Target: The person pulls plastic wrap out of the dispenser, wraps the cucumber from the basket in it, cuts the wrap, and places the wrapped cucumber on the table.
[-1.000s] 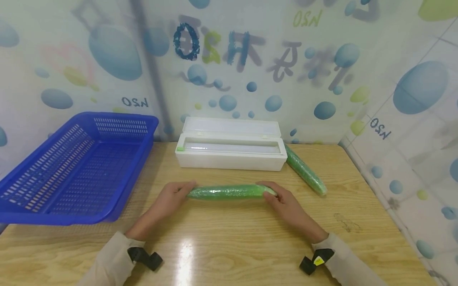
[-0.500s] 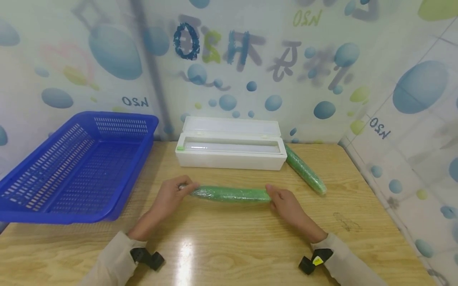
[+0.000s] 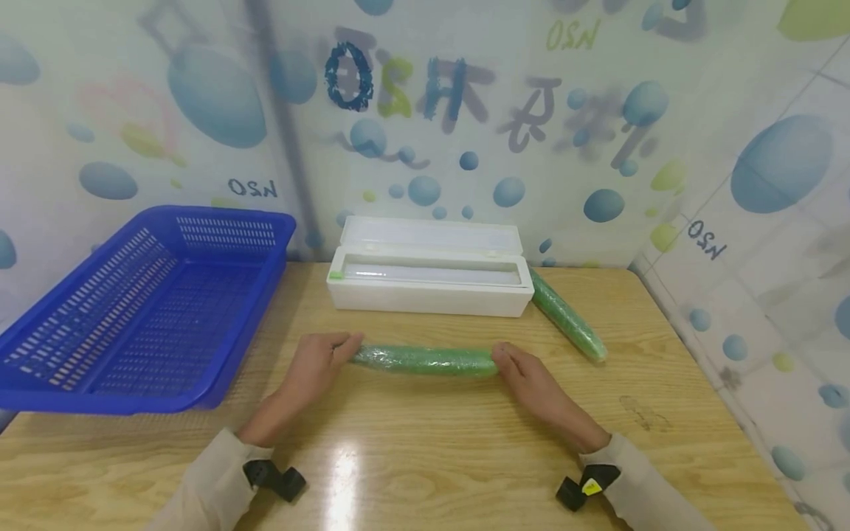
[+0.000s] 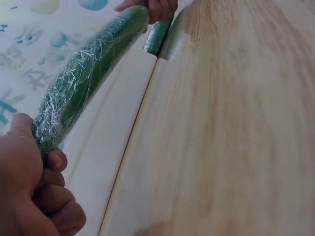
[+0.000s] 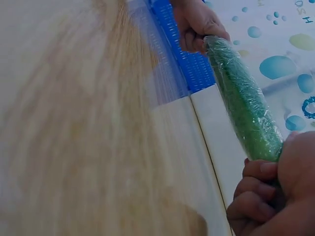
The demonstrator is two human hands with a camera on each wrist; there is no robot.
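Observation:
A green cucumber (image 3: pixel 425 360) wrapped in clear, crinkled plastic film is held level above the table by both hands. My left hand (image 3: pixel 317 369) pinches its left end between thumb and curled fingers. At the opposite end, my right hand (image 3: pixel 531 380) pinches the tip in the same way. Wrinkled film shows along the cucumber (image 4: pixel 81 78) in the left wrist view, most thickly near the left hand (image 4: pixel 37 182). In the right wrist view the right hand's (image 5: pixel 266 196) fingers curl under the near end, and both tips are covered by the fingers.
Behind the hands stands a white box (image 3: pixel 430 299) with its lid raised and a roll inside. A second wrapped cucumber (image 3: pixel 567 316) lies on the table at the box's right end. A blue perforated basket (image 3: pixel 215 387) stands on the left, and a patterned wall (image 3: pixel 425 155) rises behind the table.
The right hand has shifted its grip on the cucumber's right end, covering the tip. The left hand's fingers rose at the left end, then came down again. Box, basket and second cucumber stayed put.

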